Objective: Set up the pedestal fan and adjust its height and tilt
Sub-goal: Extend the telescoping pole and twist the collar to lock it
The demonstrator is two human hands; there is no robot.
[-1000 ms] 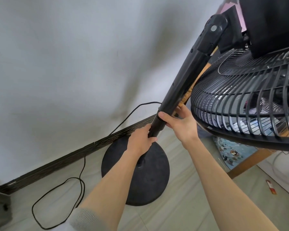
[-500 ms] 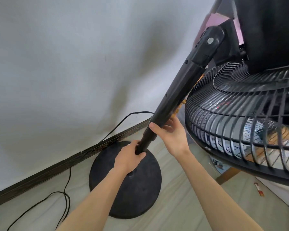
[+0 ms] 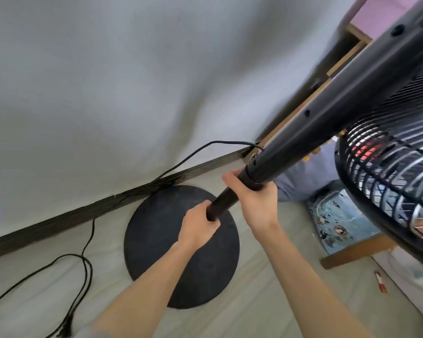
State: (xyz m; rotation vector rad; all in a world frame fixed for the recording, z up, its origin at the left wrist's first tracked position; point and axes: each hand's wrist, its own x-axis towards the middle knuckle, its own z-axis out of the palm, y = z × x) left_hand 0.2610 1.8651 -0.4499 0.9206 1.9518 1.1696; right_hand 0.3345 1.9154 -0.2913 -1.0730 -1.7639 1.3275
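gripping the fan pole (image 3: 327,113), left hand (image 3: 198,225) wraps the lower tube, right hand (image 3: 257,201) the collar. pole axis runs from the base (image 3: 161,240) toward 2 o'clock, grille (image 3: 386,181) at 3.

room in a home, plain white wall (image 3: 95,81), dark skirting board (image 3: 47,228), pale floor (image 3: 266,301), wooden furniture leg (image 3: 357,250), cartoon-print mat (image 3: 335,223)

On floor (image 3: 266,301): base (image 3: 156,252), just before skirting (image 3: 59,223). From base, pole (image 3: 327,113) leans toward upper right; left hand (image 3: 198,225) grips it below right hand (image 3: 254,203). Right of pole: grille (image 3: 381,167). Left of base: cord (image 3: 88,274), plug (image 3: 64,334) apparently bottom-left.
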